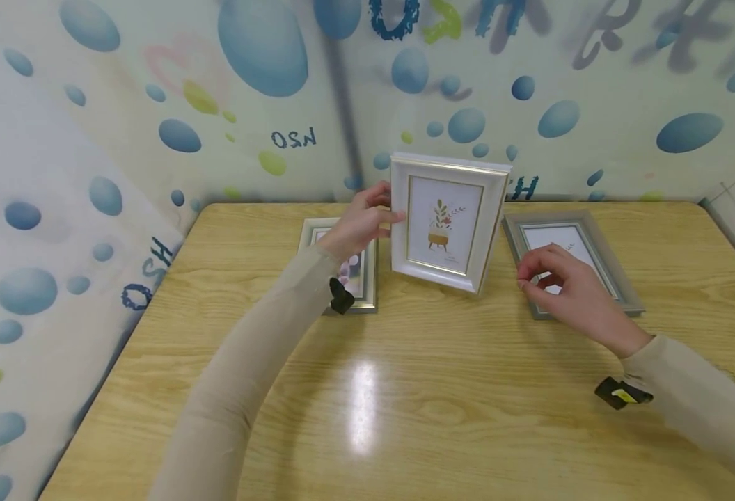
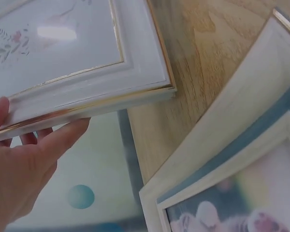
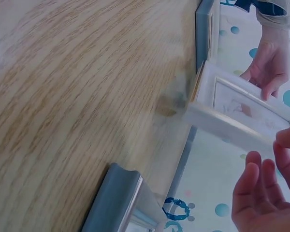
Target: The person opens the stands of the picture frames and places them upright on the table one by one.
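The left hand [image 1: 362, 217] pinches the white frame [image 1: 445, 223] between the cream frame [image 1: 356, 278] and grey frame [image 1: 587, 247]; the right hand [image 1: 571, 292], loosely curled and seemingly empty, could best steady its free edge.

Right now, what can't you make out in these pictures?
Caption on the potted-plant print: head view, too small.
Back of the white picture frame: turned away, every view.
Print in the gray picture frame: head view, partly behind right hand.
Cream picture frame: left wrist view, cut off by edges.
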Available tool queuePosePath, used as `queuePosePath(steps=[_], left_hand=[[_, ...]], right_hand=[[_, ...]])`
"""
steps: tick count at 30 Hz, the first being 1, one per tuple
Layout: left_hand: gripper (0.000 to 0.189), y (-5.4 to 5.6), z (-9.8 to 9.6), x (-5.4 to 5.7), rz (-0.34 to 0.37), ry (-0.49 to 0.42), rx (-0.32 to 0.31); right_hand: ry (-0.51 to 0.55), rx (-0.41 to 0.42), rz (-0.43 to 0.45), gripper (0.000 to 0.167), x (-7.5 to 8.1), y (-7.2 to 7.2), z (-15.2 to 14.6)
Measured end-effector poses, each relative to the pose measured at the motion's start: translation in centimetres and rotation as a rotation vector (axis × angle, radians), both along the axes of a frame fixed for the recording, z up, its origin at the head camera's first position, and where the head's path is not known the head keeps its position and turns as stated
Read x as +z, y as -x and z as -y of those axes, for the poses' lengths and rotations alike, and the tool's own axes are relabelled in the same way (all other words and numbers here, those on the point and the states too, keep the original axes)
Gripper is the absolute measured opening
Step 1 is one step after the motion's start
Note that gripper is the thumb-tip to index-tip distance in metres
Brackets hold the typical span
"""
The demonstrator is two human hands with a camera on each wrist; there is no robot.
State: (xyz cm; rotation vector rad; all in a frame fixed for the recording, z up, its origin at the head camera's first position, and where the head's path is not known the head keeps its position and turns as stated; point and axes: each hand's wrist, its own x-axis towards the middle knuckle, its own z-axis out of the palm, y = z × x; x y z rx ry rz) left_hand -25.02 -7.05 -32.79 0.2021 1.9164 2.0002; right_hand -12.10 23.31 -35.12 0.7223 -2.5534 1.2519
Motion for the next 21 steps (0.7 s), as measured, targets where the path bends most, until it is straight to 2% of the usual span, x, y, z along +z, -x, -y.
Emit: queuePosePath(steps=[6,11,15,21], left_hand=[[0.025,1.2,-0.7,-0.5,-0.011,0.0,0.104],[0.021,2.3,-0.7,-1.0,-0.027,0.026,0.15],[0.025,3.1,-0.8,-0.9,-0.049,0.028,0.187],[0.027,4.0,-1.0,-0.9,-0.034,0.008,0.23]], right_hand=[[0.027,0.019,0.019,0.016,-0.4,0.1,0.3],[0.03,0.017,0.046,0.015,-0.8,0.1,0.9],[0.007,0.008,0.061,0.013,-1.0,0.1,1.2],[-0.022,-0.002,0.118,0.012,-1.2,0.1,1.6]])
